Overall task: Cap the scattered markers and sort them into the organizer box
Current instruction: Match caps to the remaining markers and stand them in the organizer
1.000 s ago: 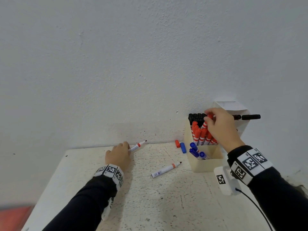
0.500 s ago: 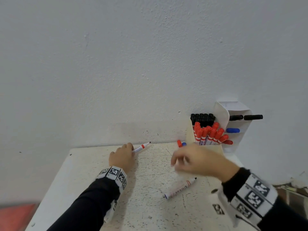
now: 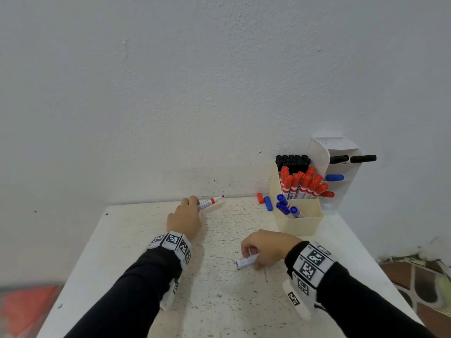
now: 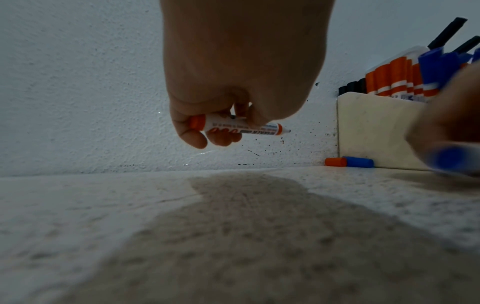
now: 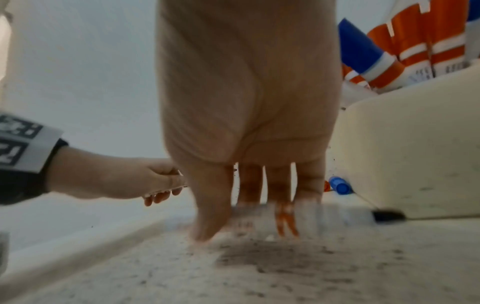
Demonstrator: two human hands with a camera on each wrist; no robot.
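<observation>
My left hand (image 3: 195, 203) grips an uncapped red marker (image 3: 211, 202) near the wall, with the tip pointing right; the left wrist view shows the fingers curled round its barrel (image 4: 244, 128). My right hand (image 3: 251, 258) is down on the table in front of the organizer box (image 3: 297, 220). Its fingers and thumb pinch a white marker (image 3: 245, 261) lying flat, whose tip is hidden under the hand. A loose red cap (image 3: 260, 198) and a blue cap (image 3: 268, 203) lie left of the box. The box holds black, red and blue capped markers.
A white holder (image 3: 341, 167) on the wall behind the box carries black markers and a blue one. The speckled white table (image 3: 146, 228) ends at the wall at the back. Its right edge is just past the box.
My right hand left the red markers in the box, swept left and down, and closed on the white marker, which now lies nearer the front. My left hand has barely moved.
</observation>
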